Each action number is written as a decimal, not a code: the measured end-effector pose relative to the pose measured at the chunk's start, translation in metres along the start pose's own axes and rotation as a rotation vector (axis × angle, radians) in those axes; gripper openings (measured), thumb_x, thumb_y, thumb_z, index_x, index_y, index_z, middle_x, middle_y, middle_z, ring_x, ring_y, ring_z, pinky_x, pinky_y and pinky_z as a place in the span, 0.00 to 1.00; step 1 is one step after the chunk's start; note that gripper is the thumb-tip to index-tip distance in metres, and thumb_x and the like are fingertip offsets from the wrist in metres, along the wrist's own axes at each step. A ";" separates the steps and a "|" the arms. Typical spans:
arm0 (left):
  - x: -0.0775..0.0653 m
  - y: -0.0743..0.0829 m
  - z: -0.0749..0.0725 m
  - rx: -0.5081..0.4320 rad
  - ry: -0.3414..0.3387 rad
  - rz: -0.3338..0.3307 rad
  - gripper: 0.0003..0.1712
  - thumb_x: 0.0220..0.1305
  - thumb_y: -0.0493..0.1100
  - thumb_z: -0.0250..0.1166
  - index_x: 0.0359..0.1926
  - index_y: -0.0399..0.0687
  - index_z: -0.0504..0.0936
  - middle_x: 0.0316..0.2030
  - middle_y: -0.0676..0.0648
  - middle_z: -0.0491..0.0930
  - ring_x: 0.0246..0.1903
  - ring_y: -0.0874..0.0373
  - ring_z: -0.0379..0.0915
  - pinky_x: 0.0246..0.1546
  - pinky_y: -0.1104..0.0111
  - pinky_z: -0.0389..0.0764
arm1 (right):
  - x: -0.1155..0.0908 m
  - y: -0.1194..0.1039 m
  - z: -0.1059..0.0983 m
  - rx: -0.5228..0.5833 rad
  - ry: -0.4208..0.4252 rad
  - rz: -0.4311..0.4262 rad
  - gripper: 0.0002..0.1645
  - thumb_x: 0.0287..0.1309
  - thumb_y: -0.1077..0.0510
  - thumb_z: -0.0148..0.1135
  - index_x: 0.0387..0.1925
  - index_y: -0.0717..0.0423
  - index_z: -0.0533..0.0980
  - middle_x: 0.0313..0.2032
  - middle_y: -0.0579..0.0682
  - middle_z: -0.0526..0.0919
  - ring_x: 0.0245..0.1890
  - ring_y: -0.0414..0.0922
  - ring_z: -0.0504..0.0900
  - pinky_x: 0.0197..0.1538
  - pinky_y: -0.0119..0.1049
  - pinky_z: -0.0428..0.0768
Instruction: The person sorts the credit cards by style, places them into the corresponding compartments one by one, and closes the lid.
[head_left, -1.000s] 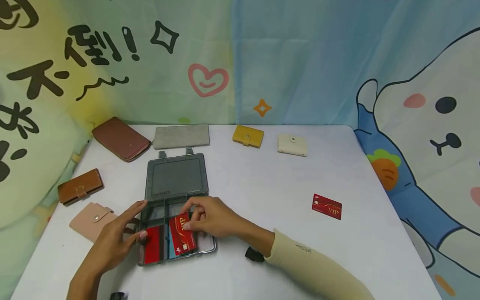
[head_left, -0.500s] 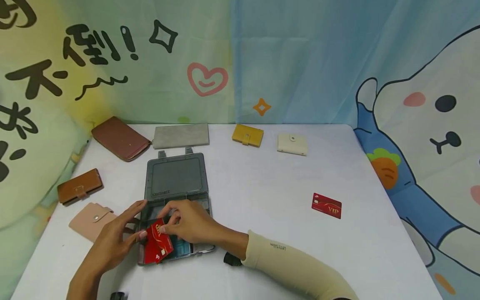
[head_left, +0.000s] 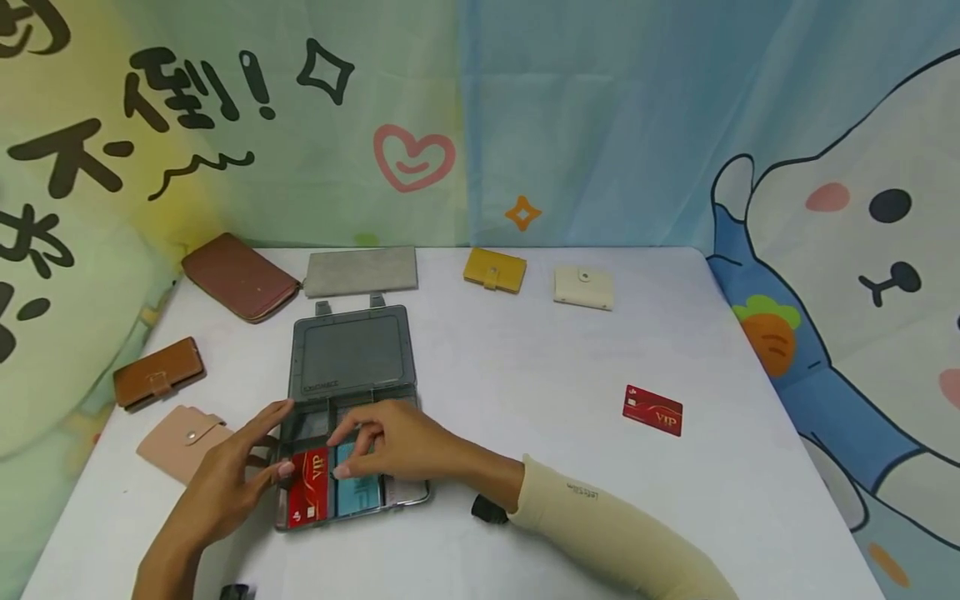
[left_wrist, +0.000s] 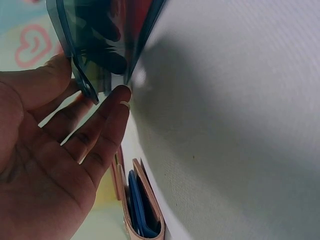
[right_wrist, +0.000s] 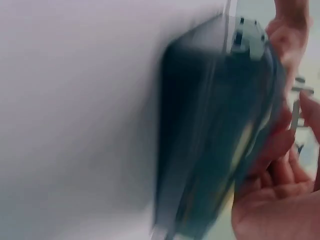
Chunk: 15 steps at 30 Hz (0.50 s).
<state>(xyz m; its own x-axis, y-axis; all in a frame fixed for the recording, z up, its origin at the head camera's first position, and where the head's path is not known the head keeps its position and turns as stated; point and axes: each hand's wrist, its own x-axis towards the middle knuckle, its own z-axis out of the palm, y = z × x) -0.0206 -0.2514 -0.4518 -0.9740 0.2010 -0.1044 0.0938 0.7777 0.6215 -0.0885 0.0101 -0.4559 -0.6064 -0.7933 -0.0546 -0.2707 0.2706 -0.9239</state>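
Observation:
A grey see-through compartment box (head_left: 303, 527) lies on the table with its lid (head_left: 352, 350) flipped back. In its front left compartment rests a red VIP card (head_left: 309, 492); a light-blue card (head_left: 358, 495) occupies the compartment beside it. My left hand (head_left: 225, 483) touches the box's left side, thumb at the rim, and the left wrist view shows its fingers stretched along the wall. Over the middle of the box, my right hand (head_left: 393, 442) has loosely bent fingers with nothing between them. The right wrist view is blurred.
Another red VIP card (head_left: 652, 411) lies at right. Along the back are a brown zip wallet (head_left: 240, 277), a grey wallet (head_left: 362, 272), a yellow wallet (head_left: 495, 271) and a cream wallet (head_left: 583, 288). A tan wallet (head_left: 159, 374) and pink wallet (head_left: 180, 442) sit at left.
My right hand has carried the red VIP card leftward from over the blue card, let it go in the front left compartment, and drawn back slightly right. The left hand stays put.

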 end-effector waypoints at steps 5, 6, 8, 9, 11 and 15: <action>0.000 0.001 0.000 0.022 0.004 -0.008 0.51 0.60 0.36 0.71 0.78 0.56 0.54 0.75 0.36 0.57 0.57 0.36 0.76 0.46 0.55 0.87 | -0.033 0.013 -0.033 0.035 0.032 -0.019 0.23 0.56 0.47 0.74 0.53 0.47 0.80 0.32 0.35 0.87 0.25 0.40 0.80 0.28 0.29 0.82; 0.000 0.001 0.000 0.028 0.002 -0.011 0.51 0.59 0.37 0.71 0.78 0.56 0.54 0.75 0.36 0.57 0.57 0.36 0.76 0.46 0.55 0.87 | -0.040 0.017 -0.040 0.023 0.050 -0.012 0.24 0.55 0.47 0.74 0.53 0.46 0.81 0.32 0.35 0.87 0.25 0.42 0.80 0.28 0.30 0.82; 0.000 0.000 0.000 0.032 -0.001 -0.018 0.52 0.59 0.37 0.72 0.79 0.57 0.53 0.75 0.36 0.57 0.57 0.36 0.75 0.47 0.54 0.87 | -0.056 0.024 -0.055 -0.010 0.090 0.017 0.24 0.54 0.47 0.75 0.52 0.44 0.81 0.33 0.36 0.87 0.27 0.43 0.80 0.30 0.32 0.81; 0.000 0.000 0.000 0.031 -0.004 -0.022 0.52 0.59 0.37 0.72 0.79 0.57 0.53 0.75 0.36 0.57 0.57 0.35 0.75 0.47 0.53 0.87 | -0.065 0.028 -0.062 -0.023 0.108 0.037 0.24 0.53 0.47 0.76 0.52 0.43 0.81 0.33 0.36 0.87 0.27 0.44 0.80 0.30 0.33 0.81; 0.000 0.001 0.000 0.030 -0.008 -0.026 0.52 0.60 0.37 0.71 0.79 0.58 0.53 0.75 0.36 0.57 0.57 0.35 0.75 0.47 0.53 0.87 | -0.082 0.037 -0.077 -0.056 0.142 0.082 0.25 0.52 0.46 0.77 0.52 0.41 0.81 0.33 0.38 0.86 0.29 0.44 0.79 0.32 0.34 0.81; 0.000 0.002 0.001 0.019 -0.004 -0.013 0.52 0.59 0.37 0.72 0.79 0.57 0.53 0.75 0.36 0.57 0.56 0.35 0.76 0.46 0.53 0.87 | -0.118 0.054 -0.106 -0.094 0.187 0.169 0.29 0.50 0.45 0.77 0.55 0.43 0.80 0.38 0.43 0.86 0.34 0.44 0.80 0.36 0.34 0.82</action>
<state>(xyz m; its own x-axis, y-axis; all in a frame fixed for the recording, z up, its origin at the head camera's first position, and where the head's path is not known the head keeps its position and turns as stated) -0.0206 -0.2496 -0.4511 -0.9744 0.1930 -0.1151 0.0854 0.7917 0.6049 -0.1108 0.1762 -0.4587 -0.7739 -0.6205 -0.1264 -0.2170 0.4473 -0.8677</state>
